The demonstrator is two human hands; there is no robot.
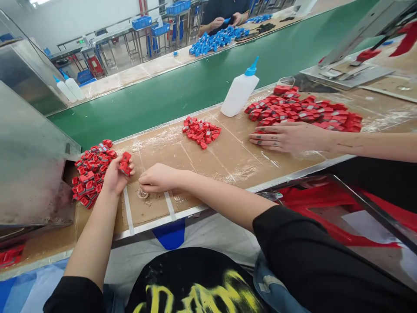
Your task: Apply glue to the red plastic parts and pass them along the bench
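Observation:
My left hand (114, 176) is closed around a small red plastic piece (125, 164) with an opening in it, raised a little above the bench beside a heap of similar red and grey pieces (91, 171). My right hand (158, 177) has its fingers pinched together, low over a small round clear item (142, 193) on the cardboard-covered bench. What the pinched fingers hold, if anything, is hidden. A smaller pile of red pieces (201, 131) lies farther off, to the right of both hands.
A white squeeze bottle (240, 91) with a blue nozzle stands near a green conveyor belt (156, 100). At right, another person's hand (286, 137) rests beside a large red heap (302, 108). A metal housing (32, 161) bounds the left. Across the belt, a person handles blue pieces (218, 40).

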